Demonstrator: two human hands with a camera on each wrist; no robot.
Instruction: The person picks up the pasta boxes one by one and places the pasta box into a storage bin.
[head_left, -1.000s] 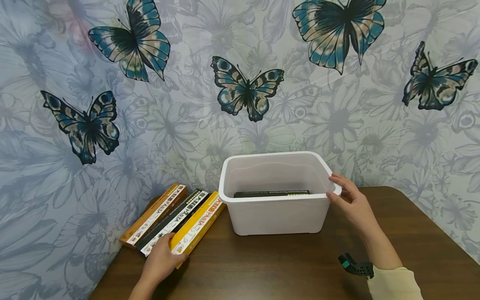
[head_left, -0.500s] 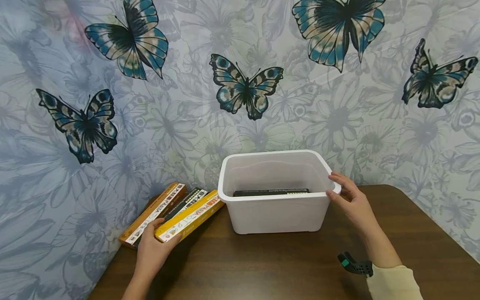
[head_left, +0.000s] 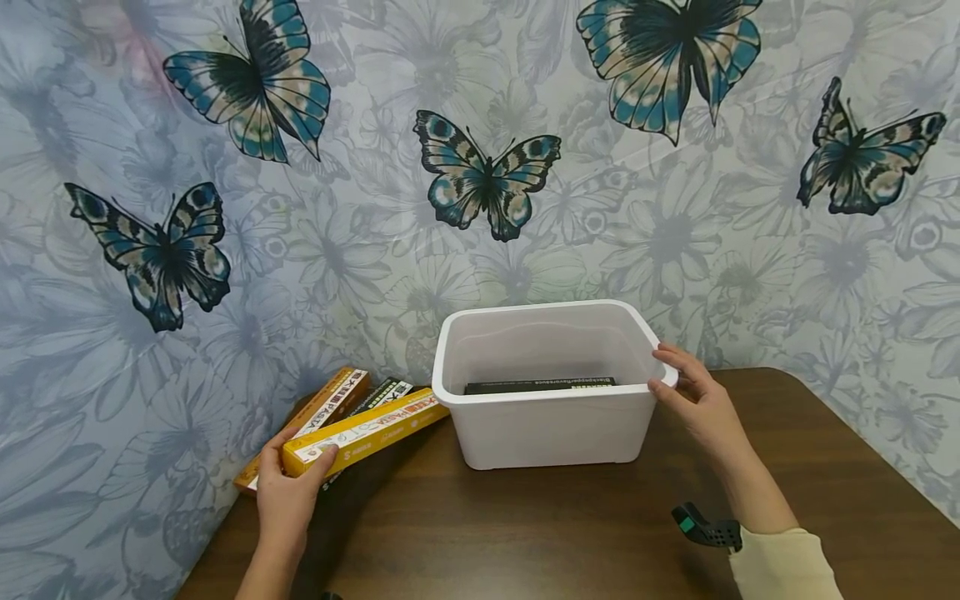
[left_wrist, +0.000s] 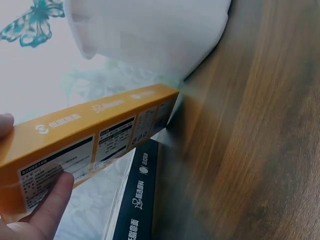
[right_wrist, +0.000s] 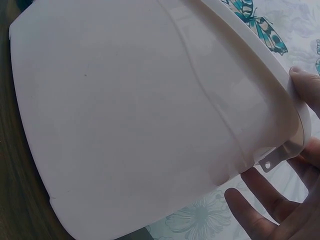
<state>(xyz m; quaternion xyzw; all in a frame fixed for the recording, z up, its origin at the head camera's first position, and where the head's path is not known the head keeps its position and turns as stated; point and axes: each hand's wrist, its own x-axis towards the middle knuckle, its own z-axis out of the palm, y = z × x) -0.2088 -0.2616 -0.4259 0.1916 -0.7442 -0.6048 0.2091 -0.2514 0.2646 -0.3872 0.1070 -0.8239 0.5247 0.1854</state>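
1. Left hand [head_left: 285, 487] pinches the yellow box [head_left: 367, 430] near the table's [head_left: 555, 533] left edge
2. Right hand [head_left: 701, 408] pinches the white bin [head_left: 555, 433] by its rim, near the back edge
3. Brown box [head_left: 333, 402] lies along the left edge

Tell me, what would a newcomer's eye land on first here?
Probably the blue-green butterflies scattered over the pale floral wall behind the table. Next comes the white plastic bin on the table, a black box showing inside and the right hand gripping its rim. To its left, the left hand holds a bright yellow pasta box by its near end.
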